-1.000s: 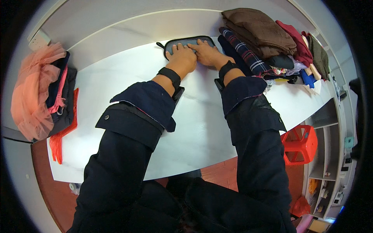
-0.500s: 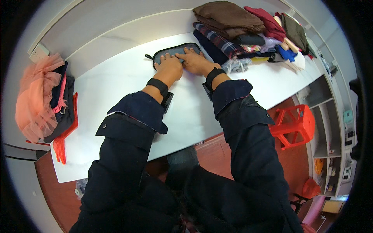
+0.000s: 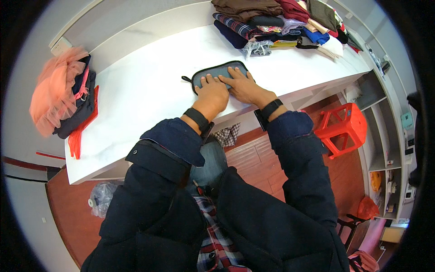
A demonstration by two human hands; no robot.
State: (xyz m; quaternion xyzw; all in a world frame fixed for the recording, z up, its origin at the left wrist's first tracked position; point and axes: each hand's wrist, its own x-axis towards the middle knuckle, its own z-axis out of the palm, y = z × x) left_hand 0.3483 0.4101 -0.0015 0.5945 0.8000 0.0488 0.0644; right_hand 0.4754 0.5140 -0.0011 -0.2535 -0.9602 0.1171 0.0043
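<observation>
A flat grey rectangular piece with rounded corners, black edging and a small black loop (image 3: 219,71) lies near the front edge of the white table. I cannot make out whether it is a pouch or a pad. My left hand (image 3: 212,94) rests on its left part, palm down with fingers stretched out. On its right part lies my right hand (image 3: 247,87), also open and flat, fingers spread and the thumb close to the left fingers. Both palms cover much of the lower half. Each wrist wears a black strap.
At the table's back right lie stacked folded clothes (image 3: 249,11) and smaller cloths. A peach tulle garment (image 3: 53,93) sits on a dark pile at the far left. To the right, a red plastic stool (image 3: 346,129) stands on the floor beside open shelves (image 3: 376,122).
The grey piece and both hands have come nearer to me, to the table's front edge, away from the clothes stack. My view has shifted as well; the hands still lie flat on it.
</observation>
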